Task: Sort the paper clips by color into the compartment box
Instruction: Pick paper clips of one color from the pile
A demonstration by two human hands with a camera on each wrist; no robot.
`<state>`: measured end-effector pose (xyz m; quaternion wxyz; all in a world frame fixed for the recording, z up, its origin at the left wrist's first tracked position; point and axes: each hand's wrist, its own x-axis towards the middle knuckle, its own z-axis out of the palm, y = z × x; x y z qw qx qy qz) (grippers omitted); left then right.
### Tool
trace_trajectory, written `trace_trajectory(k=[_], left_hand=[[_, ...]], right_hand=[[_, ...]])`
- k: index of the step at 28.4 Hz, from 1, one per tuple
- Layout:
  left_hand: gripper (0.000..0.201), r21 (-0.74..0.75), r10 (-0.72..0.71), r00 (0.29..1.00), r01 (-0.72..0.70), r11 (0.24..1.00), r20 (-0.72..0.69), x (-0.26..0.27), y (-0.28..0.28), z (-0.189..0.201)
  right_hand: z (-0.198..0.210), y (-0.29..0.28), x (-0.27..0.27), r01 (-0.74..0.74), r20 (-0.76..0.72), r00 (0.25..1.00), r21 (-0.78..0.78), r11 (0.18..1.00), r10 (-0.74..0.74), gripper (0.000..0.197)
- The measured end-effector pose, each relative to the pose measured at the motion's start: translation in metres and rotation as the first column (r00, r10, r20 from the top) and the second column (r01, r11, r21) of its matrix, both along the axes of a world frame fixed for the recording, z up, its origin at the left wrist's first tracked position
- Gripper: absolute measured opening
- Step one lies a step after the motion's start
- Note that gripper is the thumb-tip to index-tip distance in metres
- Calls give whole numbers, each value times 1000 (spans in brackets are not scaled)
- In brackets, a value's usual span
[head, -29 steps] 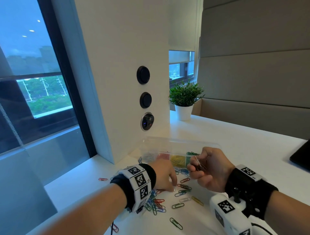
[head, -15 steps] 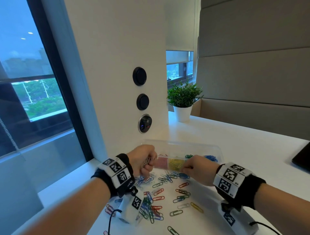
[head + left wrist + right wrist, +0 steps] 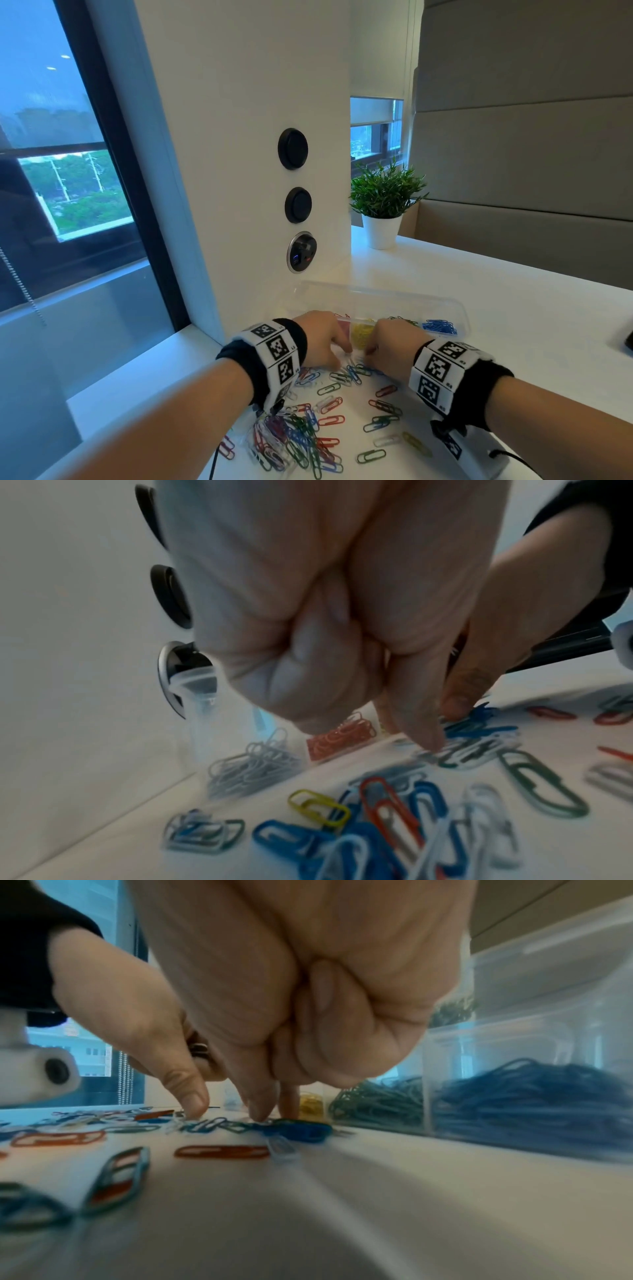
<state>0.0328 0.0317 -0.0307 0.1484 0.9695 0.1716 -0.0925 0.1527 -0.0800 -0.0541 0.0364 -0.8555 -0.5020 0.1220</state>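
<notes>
Both hands down on the white table [image 3: 513, 308], side by side just in front of the compartment box [image 3: 459, 310]. Left hand [image 3: 323, 337]: outer fingers curled in, one finger tip-down among loose paper clips [image 3: 308, 435]; whether it grips one, cannot tell. Right hand [image 3: 388, 346]: fingers folded, two tips pressing a blue clip [image 3: 301, 1130] flat on the table; a real pinch, cannot tell. Box lies long axis left to right: white, red, yellow, green, blue clips in separate compartments. Loose clips point every way.
</notes>
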Motion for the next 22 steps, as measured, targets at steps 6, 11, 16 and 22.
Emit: trace_trajectory(k=[6, 11, 16, 22], left_hand=[[17, 71, -38, 999, 36, 997, 17, 5, 2, -7], [18, 72, -23, 999, 26, 997, -40, 5, 1, -11], [17, 48, -3, 998, -1, 999, 65, 7, 3, -6], [22, 60, -54, 997, 51, 997, 51, 13, -2, -5]], right_hand=[[3, -4, -2, -4, 20, 1000, 15, 1000, 4, 15], [4, -15, 2, 44, -158, 987, 67, 997, -33, 16], [20, -33, 5, 162, -382, 920, 156, 974, -91, 18], [24, -37, 1, 205, -443, 890, 175, 963, -109, 19]])
